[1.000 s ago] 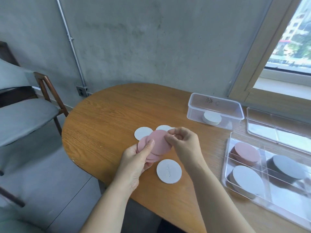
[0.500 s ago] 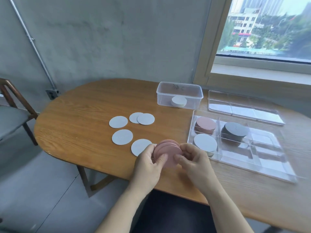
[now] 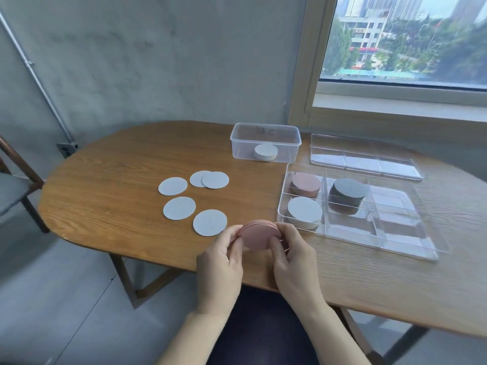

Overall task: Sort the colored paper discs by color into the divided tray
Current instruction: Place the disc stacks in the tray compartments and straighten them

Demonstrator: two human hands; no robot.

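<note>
At the near table (image 3: 118,180) edge, your left hand (image 3: 221,259) and right hand (image 3: 292,262) pinch the pink stack (image 3: 259,237) by its rim, fingers (image 3: 235,246) curled. Square it, then lower it flat onto the pink pile (image 3: 305,184), far left in the tray (image 3: 395,243).

1. Five loose white discs (image 3: 179,208) on the worktop (image 3: 105,193), two of them overlapping.
2. One bunch of pink discs (image 3: 261,235) held between two hands, the left hand (image 3: 221,262) and the right hand (image 3: 292,262); how many discs it holds cannot be told.
3. One divided tray (image 3: 400,227) with three stacks: pink stack (image 3: 305,183), grey stack (image 3: 349,190), white stack (image 3: 304,212).
4. One clear tub (image 3: 242,151) holding one white pile (image 3: 266,151).
5. One flat clear lid (image 3: 363,160).
</note>
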